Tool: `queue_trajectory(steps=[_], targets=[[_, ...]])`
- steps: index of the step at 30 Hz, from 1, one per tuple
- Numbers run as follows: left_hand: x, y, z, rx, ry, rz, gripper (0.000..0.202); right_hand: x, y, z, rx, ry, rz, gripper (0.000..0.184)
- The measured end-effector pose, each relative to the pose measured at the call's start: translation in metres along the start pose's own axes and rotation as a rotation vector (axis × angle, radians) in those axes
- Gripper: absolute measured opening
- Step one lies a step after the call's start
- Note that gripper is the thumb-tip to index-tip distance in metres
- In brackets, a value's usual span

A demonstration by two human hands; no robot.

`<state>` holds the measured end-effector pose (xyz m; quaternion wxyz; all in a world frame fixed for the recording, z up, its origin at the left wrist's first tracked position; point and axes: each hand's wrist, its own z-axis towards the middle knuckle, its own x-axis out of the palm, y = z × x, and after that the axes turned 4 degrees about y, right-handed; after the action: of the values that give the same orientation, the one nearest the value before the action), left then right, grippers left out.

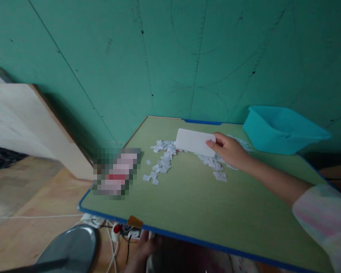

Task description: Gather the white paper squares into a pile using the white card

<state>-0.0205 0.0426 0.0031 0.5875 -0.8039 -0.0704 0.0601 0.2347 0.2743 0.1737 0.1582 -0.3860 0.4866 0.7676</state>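
My right hand [229, 149] reaches across the green table [193, 204] and grips the right end of a flat white card [194, 142], held on edge against the tabletop. Several small white paper scraps [163, 161] lie scattered to the left of the card, and more scraps [217, 167] lie under and in front of my hand. My left hand [143, 246] hangs below the table's near edge with its fingers loosely curled, close to a power strip; it holds nothing that I can see.
A teal plastic tub [281, 129] stands at the table's back right corner. A blurred-out patch [116, 172] covers something at the left edge. Below the table are a power strip with cables [122, 231] and a round grey lid [71, 246]. A green wall rises behind.
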Motion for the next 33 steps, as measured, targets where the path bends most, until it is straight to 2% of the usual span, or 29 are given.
queue_trajectory(steps=[4,11,16,20,23,30,33], targets=[[0.004,-0.002,-0.006,-0.051,-0.014,-0.127,0.018,-0.001,0.004,-0.007,-0.014,0.036,-0.102,0.026],[0.013,-0.005,-0.011,0.017,-0.079,-0.200,0.023,-0.013,0.016,-0.038,-0.038,0.109,-0.201,0.020],[0.015,0.007,-0.015,-0.033,-0.075,-0.211,0.030,-0.025,0.021,-0.064,-0.013,0.125,-0.189,0.022],[0.017,0.022,-0.014,0.006,-0.138,-0.200,0.031,-0.035,0.019,-0.078,0.005,0.039,-0.188,0.026],[0.018,0.031,-0.012,0.033,-0.165,-0.223,0.033,-0.037,0.018,-0.083,0.011,-0.021,-0.177,0.025],[0.015,0.039,-0.012,0.012,-0.124,-0.205,0.027,-0.021,0.027,-0.078,0.097,0.037,-0.177,0.026],[0.013,0.039,-0.015,-0.016,-0.100,-0.201,0.030,-0.017,0.024,-0.070,0.081,0.002,-0.207,0.022]])
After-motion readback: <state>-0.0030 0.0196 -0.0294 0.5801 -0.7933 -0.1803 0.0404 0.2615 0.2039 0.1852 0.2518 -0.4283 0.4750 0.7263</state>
